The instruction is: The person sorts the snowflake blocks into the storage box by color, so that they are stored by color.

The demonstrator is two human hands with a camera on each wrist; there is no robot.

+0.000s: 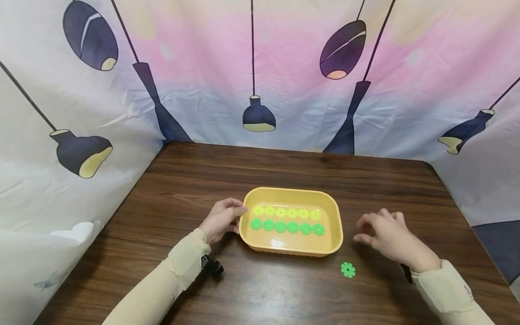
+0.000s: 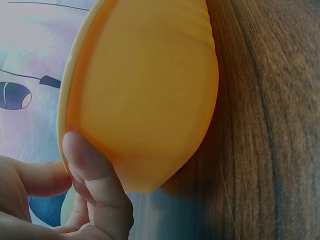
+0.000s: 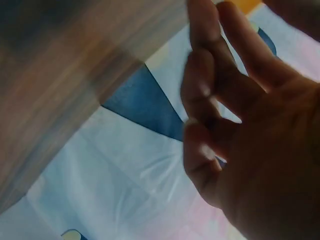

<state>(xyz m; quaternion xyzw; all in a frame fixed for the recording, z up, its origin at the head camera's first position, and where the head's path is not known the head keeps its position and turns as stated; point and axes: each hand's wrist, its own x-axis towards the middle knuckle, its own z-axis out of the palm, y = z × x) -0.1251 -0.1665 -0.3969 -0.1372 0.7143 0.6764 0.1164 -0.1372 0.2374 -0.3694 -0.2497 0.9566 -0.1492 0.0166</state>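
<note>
A yellow plastic tub (image 1: 290, 249) sits on the table with two rows of small flower-shaped discs inside. The back row holds several yellow discs (image 1: 281, 212), and the front row several green discs (image 1: 280, 226). My left hand (image 1: 221, 220) pinches the tub's left rim; in the left wrist view its thumb and a finger press on either side of the tub wall (image 2: 145, 90). To the right of the tub, my right hand (image 1: 383, 234) is over the table, fingers loosely bent and holding nothing. A single green disc (image 1: 347, 269) lies on the wood below and left of it.
The dark brown wooden table (image 1: 260, 293) runs back to a hanging cloth (image 1: 211, 67) printed with lamps, which also covers both sides. A small black object (image 1: 213, 267) shows at the left wrist.
</note>
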